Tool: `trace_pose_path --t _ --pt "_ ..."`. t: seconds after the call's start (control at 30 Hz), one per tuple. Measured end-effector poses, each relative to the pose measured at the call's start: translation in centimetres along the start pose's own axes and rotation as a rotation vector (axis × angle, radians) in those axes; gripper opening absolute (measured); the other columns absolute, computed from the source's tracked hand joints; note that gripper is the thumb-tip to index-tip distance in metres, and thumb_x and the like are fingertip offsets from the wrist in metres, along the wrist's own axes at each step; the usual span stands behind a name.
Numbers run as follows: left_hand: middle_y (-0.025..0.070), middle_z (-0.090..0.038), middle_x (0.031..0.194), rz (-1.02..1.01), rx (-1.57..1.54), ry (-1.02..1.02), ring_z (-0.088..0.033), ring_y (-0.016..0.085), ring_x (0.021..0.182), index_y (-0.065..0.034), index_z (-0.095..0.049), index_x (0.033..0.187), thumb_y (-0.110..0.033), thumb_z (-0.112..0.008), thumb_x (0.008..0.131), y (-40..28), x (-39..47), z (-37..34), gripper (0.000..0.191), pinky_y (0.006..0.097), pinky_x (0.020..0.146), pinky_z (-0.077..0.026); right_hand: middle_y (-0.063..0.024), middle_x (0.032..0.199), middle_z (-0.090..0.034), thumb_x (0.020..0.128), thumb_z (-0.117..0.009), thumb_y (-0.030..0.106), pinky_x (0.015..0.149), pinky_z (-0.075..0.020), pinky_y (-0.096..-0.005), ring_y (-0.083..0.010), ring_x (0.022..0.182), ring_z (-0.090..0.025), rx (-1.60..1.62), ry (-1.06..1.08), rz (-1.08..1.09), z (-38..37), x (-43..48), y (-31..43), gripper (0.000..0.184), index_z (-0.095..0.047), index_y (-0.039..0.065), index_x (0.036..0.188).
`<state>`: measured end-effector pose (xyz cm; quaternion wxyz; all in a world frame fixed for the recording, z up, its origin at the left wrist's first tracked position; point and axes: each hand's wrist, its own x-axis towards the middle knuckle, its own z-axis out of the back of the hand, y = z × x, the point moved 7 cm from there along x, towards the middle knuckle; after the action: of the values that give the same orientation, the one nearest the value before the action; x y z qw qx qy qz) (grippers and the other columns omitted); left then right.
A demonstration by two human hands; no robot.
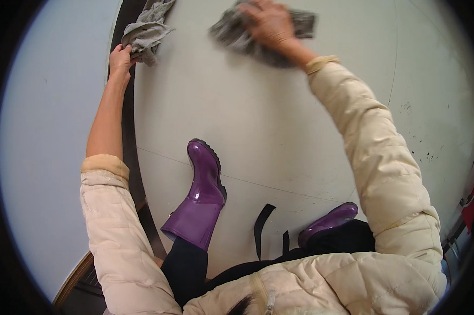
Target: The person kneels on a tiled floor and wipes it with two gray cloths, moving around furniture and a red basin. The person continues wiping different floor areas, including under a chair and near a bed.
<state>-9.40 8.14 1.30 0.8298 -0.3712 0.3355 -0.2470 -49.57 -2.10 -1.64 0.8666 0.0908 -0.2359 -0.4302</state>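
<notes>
My left hand [120,61] grips a crumpled light-grey cloth [146,37] by its lower edge, beside the dark baseboard [129,98] at the foot of the wall. Part of that cloth hangs over the pale floor tiles [237,110]. Further right, my right hand [270,25] presses on a darker grey cloth [231,29]. That hand and its cloth are blurred, and the cloth looks flat against the floor. The top of the picture cuts off both cloths.
A white wall [56,130] runs along the left. My purple rubber boots [205,169] stand on the floor, with two black straps [259,228] hanging between them. Dark specks [427,154] dot the tiles at right. A red item [473,206] and metal parts sit at the right edge.
</notes>
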Motion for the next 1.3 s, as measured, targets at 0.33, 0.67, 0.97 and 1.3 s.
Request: trace_pose_path --t 0.33,0.67,0.97,1.3 --pt "0.0093 -0.061 0.113 0.072 -0.156 0.049 -0.062 0.023 0.100 -0.0040 -0.057 0.116 -0.016 -0.050 0.100 -4.3 -1.9 -2.2 0.021 0.0419 0.081 -0.057 -0.0019 0.114 -0.050 0.071 -0.076 0.035 0.082 -0.0379 -0.0400 -0.0190 0.110 -0.048 0.485 0.590 0.699 -0.4 -19.3 17.0 0.043 -0.063 0.021 0.110" --pt "0.0183 -0.054 0.133 0.240 0.750 -0.009 -0.053 0.033 0.121 -0.0105 -0.046 0.141 -0.042 -0.056 0.093 5.4 3.7 4.4 0.058 0.0433 0.099 -0.046 -0.0054 0.116 -0.055 0.056 -0.087 0.033 0.079 -0.0400 -0.0394 -0.0242 0.097 -0.051 0.567 0.718 0.291 15.7 -28.9 7.3 0.062 -0.063 0.018 0.112" --pt "0.0174 0.002 0.163 0.380 0.534 -0.157 -0.011 0.042 0.148 -0.0338 -0.002 0.157 -0.085 -0.039 0.080 7.6 3.9 -8.5 0.099 0.0647 0.112 -0.021 -0.0045 0.125 -0.058 0.055 -0.081 0.029 0.081 -0.0438 -0.0375 -0.0229 0.105 -0.057 0.418 0.578 0.079 19.7 -31.5 4.5 0.067 -0.063 0.023 0.119" --pt "0.0195 -0.005 0.163 0.411 0.140 -0.486 -0.011 0.039 0.149 -0.0232 -0.001 0.158 -0.093 -0.045 0.067 3.8 12.6 -6.9 0.123 0.0591 0.116 -0.012 -0.0027 0.122 -0.062 0.072 -0.066 0.028 0.079 -0.0462 -0.0318 -0.0184 0.100 -0.061 0.349 0.439 0.064 19.3 -32.0 3.9 0.046 -0.068 0.027 0.117"
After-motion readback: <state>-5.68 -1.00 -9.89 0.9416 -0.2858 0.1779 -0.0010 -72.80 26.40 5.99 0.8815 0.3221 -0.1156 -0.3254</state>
